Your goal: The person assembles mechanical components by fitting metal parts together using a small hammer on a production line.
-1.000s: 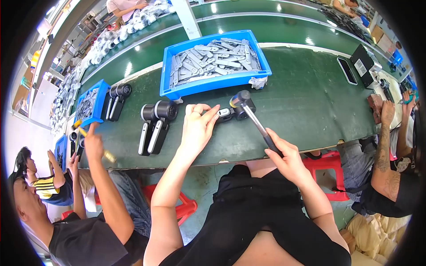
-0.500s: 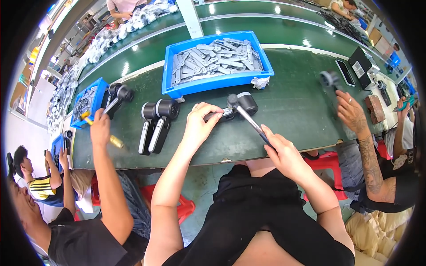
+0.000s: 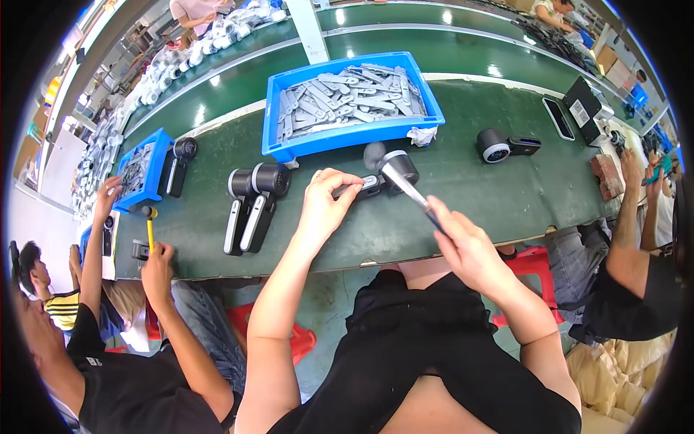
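Head view, room: workshop; one co-worker (image 3: 144,383) lower left, another (image 3: 640,286) at the right edge, red stool (image 3: 533,281) lower right.
Bench: green top (image 3: 477,195) across mid-frame, flat, slight sheen; smooth enough, I'd guess, that a light part could skid.
Blue bin: upper centre (image 3: 354,135), heaped with loose grey strips (image 3: 347,94).
Device: black round-headed unit (image 3: 403,168), just right of frame centre, lying on the bench, handle leftward. Probably hard plastic, stiff, fairly light, heavier at the head. Rounded head may roll; best hold is the handle, flat on the bench.
Hammer: mine (image 3: 409,188), head blurred, near the unit's round end. Likely top-heavy; hold low on the dark grip.
Right hand: fingers (image 3: 450,230) wrapped round the hammer's grip, no gap I can see.
Left hand: (image 3: 325,206) thumb and fingertips nearly together at the handle; pinching or just pressing, can't tell.
Handle strip: pale inlay (image 3: 370,181), looks thin, likely scuffs easily; keep fingertips to its edges.
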Available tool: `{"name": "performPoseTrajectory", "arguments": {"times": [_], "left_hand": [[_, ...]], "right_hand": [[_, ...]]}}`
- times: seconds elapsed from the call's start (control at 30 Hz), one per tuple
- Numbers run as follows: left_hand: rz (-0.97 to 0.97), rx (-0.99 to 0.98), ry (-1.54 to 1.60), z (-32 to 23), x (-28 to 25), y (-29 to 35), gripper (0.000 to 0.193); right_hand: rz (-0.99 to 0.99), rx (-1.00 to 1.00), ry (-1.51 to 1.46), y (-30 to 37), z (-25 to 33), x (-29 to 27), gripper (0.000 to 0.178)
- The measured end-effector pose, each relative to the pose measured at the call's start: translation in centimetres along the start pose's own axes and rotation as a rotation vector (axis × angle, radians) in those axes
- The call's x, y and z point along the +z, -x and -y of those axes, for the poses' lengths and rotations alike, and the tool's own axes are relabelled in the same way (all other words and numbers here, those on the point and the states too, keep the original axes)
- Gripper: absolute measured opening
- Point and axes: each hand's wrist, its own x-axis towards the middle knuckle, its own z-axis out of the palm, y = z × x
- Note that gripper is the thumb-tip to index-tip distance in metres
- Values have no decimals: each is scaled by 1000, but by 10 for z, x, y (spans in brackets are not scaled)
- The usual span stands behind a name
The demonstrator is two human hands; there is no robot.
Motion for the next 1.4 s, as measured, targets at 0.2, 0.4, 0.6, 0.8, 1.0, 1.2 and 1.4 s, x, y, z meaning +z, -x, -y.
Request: {"name": "performPoseTrajectory", "arguments": {"times": [0.2,0.4,0.6,0.8,1.0,1.2,1.4], "left_hand": [[29,-53,-6,1,0,0,12],[7,-29,-6,1,2,-2,11],[18,-59,25,0,0,-1,10],[6,-80,-16,-3,1,-2,11],[10,-65,-1,3,3,-2,10],[50,-67,-50,-5,-8,8,32],[62,-72,-230,6,-23,19,34]], "right_hand": [[10,-2,39,-4,2,-3,53],[122,-42,178,-4,-4,-1,56],[143,-12,186,-3,-3,-3,55],[128,4,255,-6,-6,2,52],[67,0,124,-1,3,-3,52],[66,16,77,-4,3,-7,54],[89,-57,28,-1,-4,2,54]]}}
